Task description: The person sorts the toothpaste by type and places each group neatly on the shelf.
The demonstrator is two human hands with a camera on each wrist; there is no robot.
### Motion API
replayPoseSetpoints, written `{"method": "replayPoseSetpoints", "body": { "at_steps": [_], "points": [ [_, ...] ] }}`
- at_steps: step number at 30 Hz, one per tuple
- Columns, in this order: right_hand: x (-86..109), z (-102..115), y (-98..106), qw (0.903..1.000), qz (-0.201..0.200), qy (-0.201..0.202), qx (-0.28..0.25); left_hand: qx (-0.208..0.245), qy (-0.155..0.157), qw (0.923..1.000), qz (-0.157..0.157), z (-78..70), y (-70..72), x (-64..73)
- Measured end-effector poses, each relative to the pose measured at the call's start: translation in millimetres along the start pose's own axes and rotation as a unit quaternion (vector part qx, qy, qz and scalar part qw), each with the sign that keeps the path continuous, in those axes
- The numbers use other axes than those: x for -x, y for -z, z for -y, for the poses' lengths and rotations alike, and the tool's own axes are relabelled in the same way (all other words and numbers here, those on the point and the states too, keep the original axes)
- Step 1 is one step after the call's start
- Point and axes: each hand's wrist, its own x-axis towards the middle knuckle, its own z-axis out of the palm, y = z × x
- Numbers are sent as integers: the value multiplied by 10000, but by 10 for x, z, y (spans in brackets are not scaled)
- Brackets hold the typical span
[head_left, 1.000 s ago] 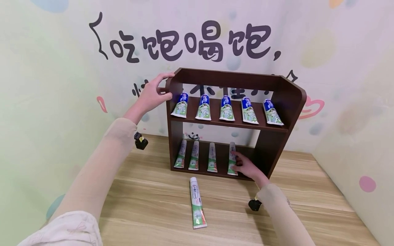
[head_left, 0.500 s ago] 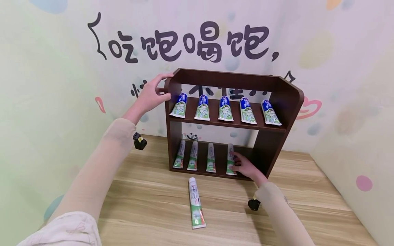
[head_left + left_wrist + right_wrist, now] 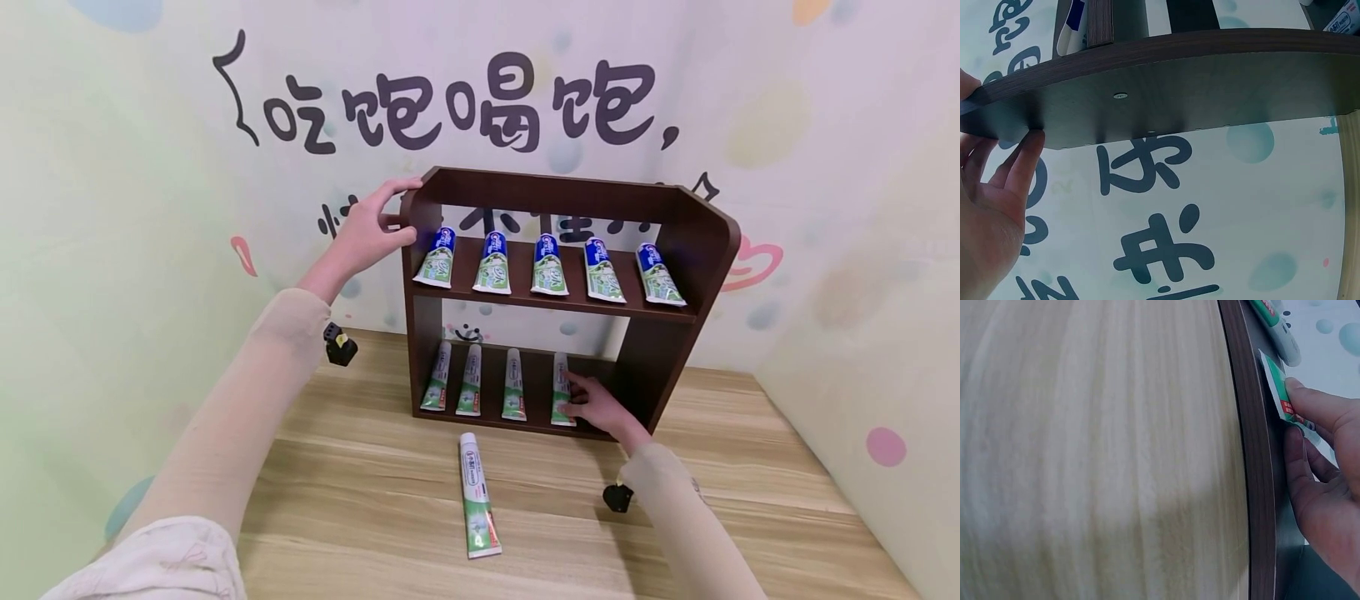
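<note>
A dark brown two-tier shelf stands on the table. My left hand holds its upper left side panel, the thumb on one face and the fingers on the outer face. On the lower tier, my right hand pinches a white and green toothpaste tube near its flat crimped end, thumb and fingers on opposite edges in the right wrist view. Left of it lie several like tubes, the nearest being a toothpaste tube. Another toothpaste tube lies on the table before the shelf.
Several blue and green toothpaste tubes, such as the middle tube, lie in a row on the upper tier. A wood-grain table bears the shelf. Behind stands a printed wall, with side walls left and right.
The cap end of the pinched tube sits slightly lower and further left than a second ago. The head view has shifted a little. Both hands keep their holds.
</note>
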Motion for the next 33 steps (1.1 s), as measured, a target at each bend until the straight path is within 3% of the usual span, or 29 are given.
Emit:
{"method": "replayPoseSetpoints", "body": {
  "at_steps": [11, 19, 22, 29, 33],
  "points": [
    [-2, -63, 2, 9999, -69, -9, 138, 69, 63, 10000, 2, -28, 5, 4],
    [11, -66, -17, 9999, -91, 55, 79, 101, 138, 9998, 92, -317, 33, 123],
    [9, -67, -10, 9999, -101, 38, 128, 77, 103, 9999, 112, -351, 37, 144],
    [24, -48, 4, 9999, -32, -14, 136, 48, 23, 10000, -2, -4, -6, -5],
    [29, -39, 2, 10000, 2, -37, 86, -21, -40, 10000, -18, 14, -3, -15]
  ]
}}
